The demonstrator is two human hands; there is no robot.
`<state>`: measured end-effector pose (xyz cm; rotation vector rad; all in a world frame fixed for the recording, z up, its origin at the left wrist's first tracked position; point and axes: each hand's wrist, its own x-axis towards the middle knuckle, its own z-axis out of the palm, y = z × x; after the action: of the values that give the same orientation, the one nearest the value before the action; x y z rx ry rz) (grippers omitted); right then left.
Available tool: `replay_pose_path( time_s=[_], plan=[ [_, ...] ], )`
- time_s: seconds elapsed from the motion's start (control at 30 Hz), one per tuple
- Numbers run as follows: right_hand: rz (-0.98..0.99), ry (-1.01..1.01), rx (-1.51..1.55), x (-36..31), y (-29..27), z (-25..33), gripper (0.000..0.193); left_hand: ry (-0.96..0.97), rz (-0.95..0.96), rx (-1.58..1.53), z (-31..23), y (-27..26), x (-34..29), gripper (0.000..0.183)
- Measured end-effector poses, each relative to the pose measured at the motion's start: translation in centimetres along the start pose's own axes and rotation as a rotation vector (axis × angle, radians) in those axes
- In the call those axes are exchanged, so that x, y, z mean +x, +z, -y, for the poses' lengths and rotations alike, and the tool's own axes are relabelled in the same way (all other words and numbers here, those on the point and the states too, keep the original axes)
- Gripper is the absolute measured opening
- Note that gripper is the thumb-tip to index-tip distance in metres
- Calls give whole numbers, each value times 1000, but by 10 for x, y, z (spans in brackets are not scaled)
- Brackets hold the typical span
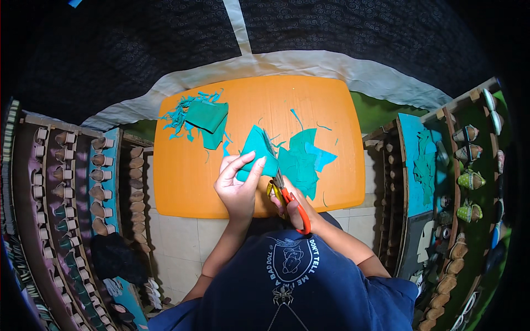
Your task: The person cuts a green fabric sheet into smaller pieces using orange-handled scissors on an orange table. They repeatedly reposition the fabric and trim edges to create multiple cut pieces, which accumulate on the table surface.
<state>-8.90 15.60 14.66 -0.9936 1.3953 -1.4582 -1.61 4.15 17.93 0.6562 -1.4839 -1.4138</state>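
My left hand pinches a piece of green fabric and holds it up over the near part of the orange table. Scissors with red-orange handles are gripped in my right hand; something yellow shows beside the handles. Their dark blades point up and away from me along the right edge of the fabric. How far the blades stand apart is hard to make out. Just right of the blades lies a pile of green cut pieces, with a bluer piece on its right side.
Folded green fabric lies at the table's far left beside a heap of thin scraps. Loose strips are scattered about. Racks of shoe forms stand at left, and shelves with shoes at right. More green pieces rest on a blue board.
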Motion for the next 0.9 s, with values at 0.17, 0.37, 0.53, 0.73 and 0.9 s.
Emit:
replay_pose_path(
  time_s=[0.17, 0.37, 0.53, 0.73, 0.9],
  plan=[
    [-12, 36, -32, -1, 0, 1, 85, -25, -17, -34, 1, 2, -1, 22],
    [-16, 5, -32, 1, 0, -1, 82, -31, -40, -50, 3, 3, -3, 22],
    [-4, 130, -79, 2, -1, 7, 108, -50, -74, -56, 3, 5, -5, 21],
    [-20, 146, -103, 2, -3, 9, 106, -22, -31, -3, 10, 1, -7, 22],
    [-13, 138, -132, 2, -4, 8, 101, -21, -12, 16, 11, -3, -6, 25]
  ],
)
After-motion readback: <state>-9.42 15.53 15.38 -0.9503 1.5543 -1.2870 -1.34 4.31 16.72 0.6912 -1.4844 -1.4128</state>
